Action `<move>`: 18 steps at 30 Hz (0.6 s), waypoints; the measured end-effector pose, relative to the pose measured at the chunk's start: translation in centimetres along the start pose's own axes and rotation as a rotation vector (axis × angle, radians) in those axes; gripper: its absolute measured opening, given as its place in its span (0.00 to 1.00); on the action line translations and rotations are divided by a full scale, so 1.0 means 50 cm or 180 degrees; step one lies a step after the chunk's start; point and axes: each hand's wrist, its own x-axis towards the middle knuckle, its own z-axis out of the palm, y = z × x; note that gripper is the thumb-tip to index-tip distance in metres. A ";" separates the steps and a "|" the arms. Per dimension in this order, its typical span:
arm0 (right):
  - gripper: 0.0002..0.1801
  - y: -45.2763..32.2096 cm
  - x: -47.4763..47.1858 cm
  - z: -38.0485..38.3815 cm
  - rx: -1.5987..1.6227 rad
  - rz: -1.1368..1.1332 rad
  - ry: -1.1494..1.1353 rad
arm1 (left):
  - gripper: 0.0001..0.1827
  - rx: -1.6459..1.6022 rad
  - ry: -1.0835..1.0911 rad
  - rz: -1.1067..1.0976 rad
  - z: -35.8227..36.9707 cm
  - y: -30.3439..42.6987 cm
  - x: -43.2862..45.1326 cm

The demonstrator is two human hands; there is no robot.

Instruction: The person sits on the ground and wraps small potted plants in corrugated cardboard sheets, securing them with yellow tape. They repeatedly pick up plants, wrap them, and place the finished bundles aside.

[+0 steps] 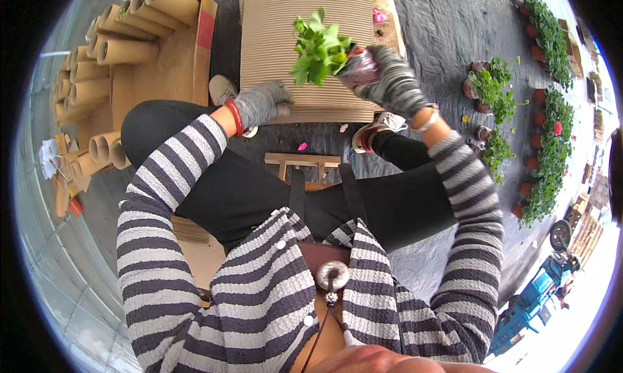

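Note:
In a grey striped glove, my right hand (392, 83) grips the wrapped pot (361, 67) of a leafy green potted plant (319, 49). The plant is tilted sideways, its leaves pointing left over a sheet of corrugated cardboard (272, 37). Clear plastic appears to cover the reddish pot. My left hand (263, 103), also gloved, is at the near left edge of the cardboard with no plant in it. Its fingers are blurred, so I cannot tell how far they are bent.
A cardboard box (160, 76) at the left holds several brown cardboard tubes (129, 52). Loose potted plants (489, 88) stand on the black ground sheet at the right, before rows of potted plants (555, 139). A small wooden stool (304, 159) is between my legs.

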 end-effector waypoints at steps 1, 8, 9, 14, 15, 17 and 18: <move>0.44 -0.013 0.003 0.033 -0.0277 0.0172 -0.0425 | 0.21 -0.0033 0.0111 -0.0540 -0.006 0.005 -0.008; 0.54 -0.044 -0.031 0.077 -0.0496 -0.0510 -0.0545 | 0.14 0.0009 0.0466 -0.0651 -0.044 -0.015 -0.038; 0.55 -0.048 -0.034 0.077 -0.0860 -0.0734 -0.0619 | 0.14 0.0058 0.0421 -0.0542 -0.049 -0.010 -0.045; 0.49 -0.067 -0.027 0.109 -0.0941 -0.0491 -0.0407 | 0.34 0.0135 0.1839 0.0287 -0.096 0.079 -0.025; 0.47 -0.068 -0.028 0.119 -0.0810 -0.0731 -0.0356 | 0.36 0.0372 0.2083 0.0734 -0.096 0.104 -0.008; 0.47 -0.065 -0.038 0.138 -0.0938 -0.1320 -0.0057 | 0.47 0.1084 0.2092 0.1140 -0.091 0.137 0.029; 0.48 -0.061 -0.046 0.145 -0.0841 -0.1267 0.0256 | 0.50 0.0723 0.1308 0.0649 -0.094 0.134 0.043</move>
